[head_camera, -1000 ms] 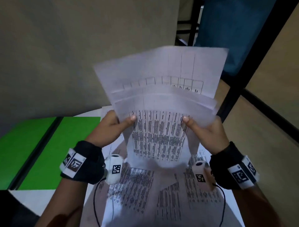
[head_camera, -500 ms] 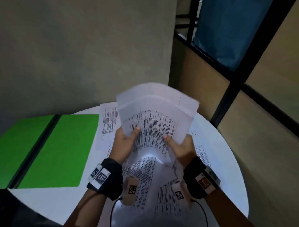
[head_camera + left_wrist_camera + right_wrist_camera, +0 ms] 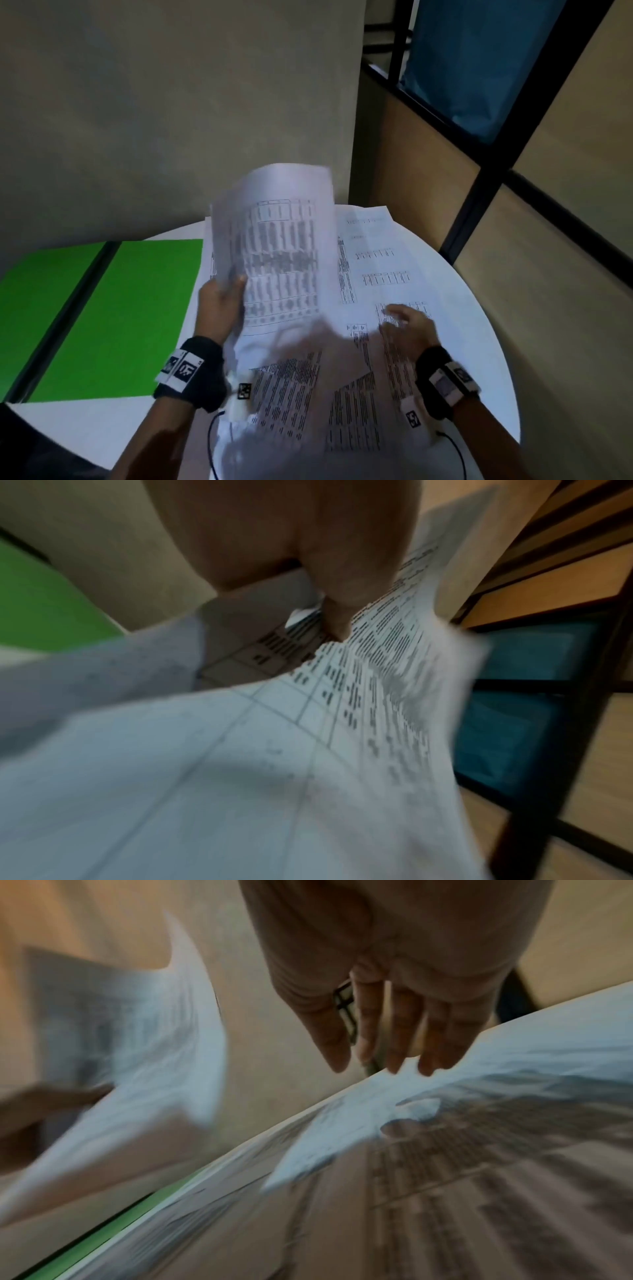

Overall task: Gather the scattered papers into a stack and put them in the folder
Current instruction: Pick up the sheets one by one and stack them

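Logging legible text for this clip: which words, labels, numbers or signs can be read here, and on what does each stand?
None can be read.
White printed papers held up in the left hand: rows and tables, blurred.
White printed sheets flat on the round white table, under the right hand: print too small.
Wristband tags: square code patterns, no letters.
Green folder: no text.

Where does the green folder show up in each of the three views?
Head: the green folder lies open on the white table, left of the left hand.
Left wrist: a green patch at the left edge.
Right wrist: a thin green strip at the lower left, under the loose sheets.
Shared landmark: the held stack of papers, seen in all three.
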Available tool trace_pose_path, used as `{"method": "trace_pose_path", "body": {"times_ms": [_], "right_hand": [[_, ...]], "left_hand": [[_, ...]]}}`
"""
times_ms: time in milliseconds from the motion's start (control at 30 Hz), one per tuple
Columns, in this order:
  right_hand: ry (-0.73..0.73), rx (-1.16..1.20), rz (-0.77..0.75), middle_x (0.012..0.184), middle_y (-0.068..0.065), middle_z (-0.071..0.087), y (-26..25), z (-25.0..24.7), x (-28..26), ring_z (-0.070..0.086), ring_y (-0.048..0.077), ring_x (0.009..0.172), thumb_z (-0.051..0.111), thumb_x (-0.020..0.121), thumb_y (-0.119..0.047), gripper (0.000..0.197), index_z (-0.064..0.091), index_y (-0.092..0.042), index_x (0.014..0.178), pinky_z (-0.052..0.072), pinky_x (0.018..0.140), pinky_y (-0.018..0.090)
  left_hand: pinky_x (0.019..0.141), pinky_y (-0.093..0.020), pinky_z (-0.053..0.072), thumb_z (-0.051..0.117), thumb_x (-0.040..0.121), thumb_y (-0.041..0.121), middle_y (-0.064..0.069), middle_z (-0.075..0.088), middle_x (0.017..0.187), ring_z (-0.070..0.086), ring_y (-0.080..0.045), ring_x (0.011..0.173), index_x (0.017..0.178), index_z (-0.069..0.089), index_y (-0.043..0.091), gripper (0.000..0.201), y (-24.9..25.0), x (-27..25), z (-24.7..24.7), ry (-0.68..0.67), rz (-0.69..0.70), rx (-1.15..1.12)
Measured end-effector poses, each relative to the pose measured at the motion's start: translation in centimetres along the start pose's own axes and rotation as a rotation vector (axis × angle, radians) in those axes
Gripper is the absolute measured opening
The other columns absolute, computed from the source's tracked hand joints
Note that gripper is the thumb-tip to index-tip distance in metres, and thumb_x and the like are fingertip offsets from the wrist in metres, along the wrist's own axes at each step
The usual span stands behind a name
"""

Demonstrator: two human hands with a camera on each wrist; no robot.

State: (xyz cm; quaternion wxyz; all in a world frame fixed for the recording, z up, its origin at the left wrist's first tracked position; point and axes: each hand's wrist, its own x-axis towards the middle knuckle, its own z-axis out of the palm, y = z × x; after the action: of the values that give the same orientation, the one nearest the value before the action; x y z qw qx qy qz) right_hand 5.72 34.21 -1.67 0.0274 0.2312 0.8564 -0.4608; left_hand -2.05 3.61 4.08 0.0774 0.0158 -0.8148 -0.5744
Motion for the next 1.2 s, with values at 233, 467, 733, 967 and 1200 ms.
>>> {"method": "trace_pose_path", "body": {"times_ms": [233, 467, 733, 967, 1200], "right_hand": [[0.128, -0.353, 0.42, 0.145, 0.02, 0.028, 4.7, -3.5, -0.2, 0.027, 0.041, 0.132, 0.078, 0.052, -0.066, 0.109, 0.031, -0.021, 0.139, 0.03, 0.105, 0.058], [0.084, -0.594, 0.281, 0.149, 0.019, 0.025, 6.2, -0.7, -1.8, 0.026, 0.039, 0.135, 0.065, 0.057, -0.077, 0.116, 0.012, -0.026, 0.146, 0.03, 0.107, 0.057], [0.152, -0.353, 0.329, 0.134, 0.016, 0.048, 4.9, -2.4, -1.6, 0.044, 0.036, 0.125, 0.083, 0.059, -0.049, 0.119, 0.008, -0.026, 0.148, 0.037, 0.101, 0.05], [0.035, 0.343, 0.316, 0.079, 0.011, 0.058, 2.0, -5.9, -1.7, 0.055, 0.025, 0.068, 0.077, 0.071, 0.0, 0.049, 0.059, -0.001, 0.117, 0.047, 0.067, 0.03], [0.045, 0.288, -0.143, 0.087, 0.002, 0.065, -6.0, -10.0, -5.0, 0.06, 0.012, 0.075, 0.071, 0.077, 0.006, 0.028, 0.068, -0.02, 0.089, 0.048, 0.078, 0.026]], "left_hand": [[0.034, -0.021, 0.034, 0.055, 0.094, 0.011, -0.004, 0.044, 0.046, 0.038, -0.016, 0.035, 0.067, 0.048, 0.006, 0.029, -7.4, 1.6, -3.4, -0.284, -0.384, 0.271], [0.043, -0.026, 0.038, 0.058, 0.093, 0.017, -0.003, 0.048, 0.042, 0.042, -0.018, 0.036, 0.062, 0.048, 0.007, 0.034, -9.8, -0.5, -1.0, -0.346, -0.374, 0.357], [0.047, -0.026, 0.04, 0.058, 0.092, 0.021, -0.005, 0.05, 0.044, 0.045, -0.02, 0.039, 0.062, 0.049, 0.007, 0.034, -9.1, -0.4, 1.0, -0.387, -0.348, 0.395], [0.043, -0.023, 0.03, 0.062, 0.092, 0.021, 0.004, 0.034, 0.039, 0.03, -0.014, 0.033, 0.061, 0.04, 0.011, 0.039, -9.5, -0.7, -0.1, -0.364, -0.405, 0.269], [0.043, -0.022, 0.028, 0.062, 0.091, 0.024, 0.006, 0.028, 0.037, 0.026, -0.011, 0.032, 0.058, 0.037, 0.013, 0.043, -8.9, -0.5, -0.4, -0.394, -0.391, 0.31]]}}
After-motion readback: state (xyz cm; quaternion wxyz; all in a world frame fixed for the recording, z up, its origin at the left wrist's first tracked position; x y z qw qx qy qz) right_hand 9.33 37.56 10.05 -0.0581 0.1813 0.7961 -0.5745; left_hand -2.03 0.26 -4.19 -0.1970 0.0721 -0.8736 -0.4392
